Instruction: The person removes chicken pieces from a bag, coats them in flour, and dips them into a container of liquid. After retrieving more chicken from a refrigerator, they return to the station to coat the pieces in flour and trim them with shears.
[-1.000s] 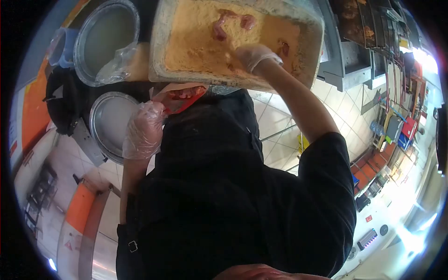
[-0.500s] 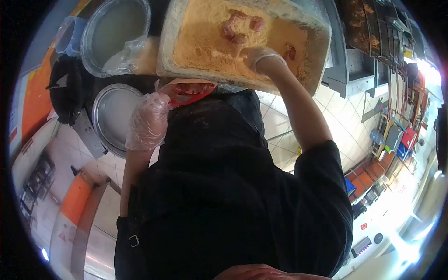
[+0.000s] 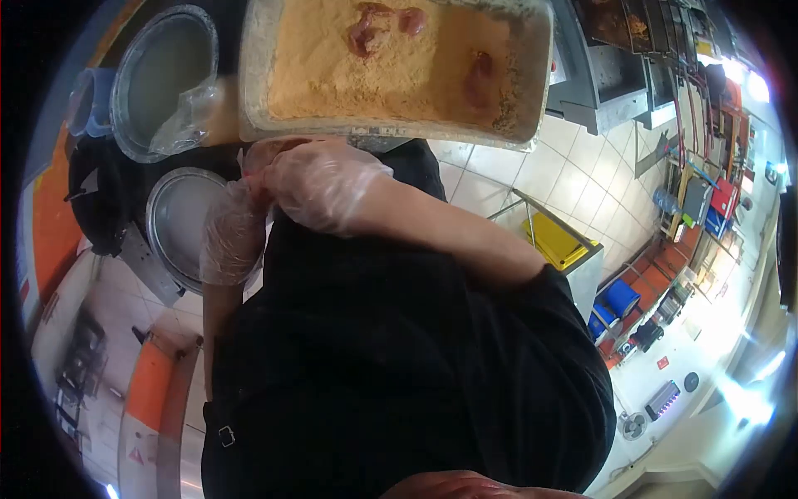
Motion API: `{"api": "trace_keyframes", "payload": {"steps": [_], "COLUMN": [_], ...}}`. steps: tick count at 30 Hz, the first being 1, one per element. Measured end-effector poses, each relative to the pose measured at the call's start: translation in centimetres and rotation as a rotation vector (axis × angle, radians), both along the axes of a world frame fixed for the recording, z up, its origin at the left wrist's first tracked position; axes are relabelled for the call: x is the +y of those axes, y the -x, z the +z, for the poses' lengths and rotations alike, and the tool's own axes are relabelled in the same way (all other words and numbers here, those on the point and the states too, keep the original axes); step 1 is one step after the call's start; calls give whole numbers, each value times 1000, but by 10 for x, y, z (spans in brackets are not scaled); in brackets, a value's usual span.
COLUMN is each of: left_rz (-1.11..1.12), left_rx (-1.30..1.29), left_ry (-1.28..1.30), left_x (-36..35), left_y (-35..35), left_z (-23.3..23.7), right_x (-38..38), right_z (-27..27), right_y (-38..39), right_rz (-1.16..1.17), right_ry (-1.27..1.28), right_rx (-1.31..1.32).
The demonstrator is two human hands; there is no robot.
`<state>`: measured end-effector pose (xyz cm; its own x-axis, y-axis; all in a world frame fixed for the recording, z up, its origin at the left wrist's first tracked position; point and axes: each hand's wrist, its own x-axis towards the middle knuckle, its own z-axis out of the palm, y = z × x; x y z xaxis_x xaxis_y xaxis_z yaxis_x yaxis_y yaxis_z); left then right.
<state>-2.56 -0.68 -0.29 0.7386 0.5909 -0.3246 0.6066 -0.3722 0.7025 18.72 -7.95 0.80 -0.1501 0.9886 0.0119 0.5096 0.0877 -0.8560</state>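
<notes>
My left hand, in a clear plastic glove, is closed on the side of a red-edged holder of raw meat; the holder is mostly hidden now. Over it reaches my right hand, also gloved, its fingertips out of sight at the holder. Just beyond both hands stands a large tub of yellowish breading flour. In the flour lie a curved piece of raw meat, a smaller piece of meat beside it, and a partly coated piece at the right.
Two round metal bowls of cloudy liquid, a far bowl and a near bowl, stand at left. A clear plastic bag leans between far bowl and tub. A blue plastic jug is farther left. A yellow-topped bin is at right.
My right hand has left the flour and come across to the holder by my left hand. The view has shifted, so the tub sits farther left and higher. The yellow top has come into view.
</notes>
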Motion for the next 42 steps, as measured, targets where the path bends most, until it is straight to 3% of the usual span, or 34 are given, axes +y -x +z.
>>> {"api": "trace_keyframes", "payload": {"steps": [1,2,3,4,6,8,10,12,19,21,24,26,31,33,37,40,42], "left_rz": [-1,-125,-244,-217,-205,-200,-215,-178,-173,-180,-173,-171,-146,-157,-230,-282,-304], "left_rx": [4,-44,-75,-80,-68,-35,-161,-213,-157,-187,-225,-200,-209,-233,-193,-213,-223], "left_ry": [-1,-236,-474,-395,-351,-382,-367,-374,-433,-413,-419,-446,-442,-463,-458,-466,-473], "left_x": [-1,-3,-5,-7,-10,-13,-15,-19,-24,-20,-20,-22,-20,-19,-23,-18,-15], "left_y": [2,7,16,20,22,22,18,21,24,20,19,20,18,15,9,6,5], "left_z": [-1,-1,1,-1,-11,-13,-10,-10,-14,-13,-14,-14,-6,-4,-7,-5,-3], "right_x": [3,4,7,11,26,29,37,50,47,50,46,50,54,50,51,58,63], "right_z": [-8,-13,-16,-18,-20,-9,-7,-14,-42,-30,-57,-61,-27,-45,-58,-73,-90], "right_y": [6,7,9,15,18,21,34,45,63,62,62,63,54,46,47,52,55], "right_rz": [94,98,116,143,202,188,158,278,316,211,226,250,249,415,440,471,576], "right_ry": [99,93,143,182,456,459,488,614,539,568,464,532,622,322,252,394,245], "right_rx": [-99,-91,-276,-450,-422,-370,-338,-683,-848,-722,-745,-748,-587,-550,-538,-610,-680]}}
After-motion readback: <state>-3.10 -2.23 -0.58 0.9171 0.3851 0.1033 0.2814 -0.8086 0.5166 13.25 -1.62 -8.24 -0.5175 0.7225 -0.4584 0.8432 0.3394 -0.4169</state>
